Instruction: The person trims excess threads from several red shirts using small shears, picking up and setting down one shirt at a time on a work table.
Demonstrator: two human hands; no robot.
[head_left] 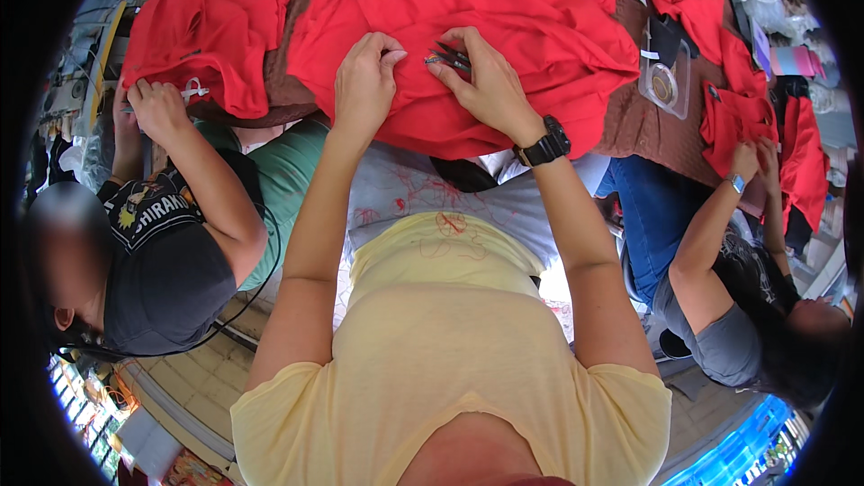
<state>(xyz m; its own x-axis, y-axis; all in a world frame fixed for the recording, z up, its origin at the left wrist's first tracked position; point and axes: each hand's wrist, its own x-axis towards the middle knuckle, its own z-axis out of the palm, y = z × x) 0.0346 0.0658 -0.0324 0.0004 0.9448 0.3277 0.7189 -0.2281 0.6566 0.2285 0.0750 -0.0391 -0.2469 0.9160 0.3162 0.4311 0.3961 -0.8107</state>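
A large red garment (540, 22) lies spread and wrinkled over the table in front of me, its near edge hanging toward my lap. Just above it, my left hand (367, 81) is closed, thumb and forefinger pressed together; whatever is pinched there is too small to make out. To its right, my right hand (490, 85) grips small dark thread snips (453, 57), their tips pointing left toward my left hand. A gap separates the two hands, with red cloth beneath them. Loose red threads (441, 189) lie on my lap and shirt.
Brown quilted cloth (621, 117) covers the table. A clear plastic box (664, 81) holding a round, gold-coloured item stands at the right. Co-workers on both sides handle red garments, one at the left (211, 31) and one at the right (733, 121).
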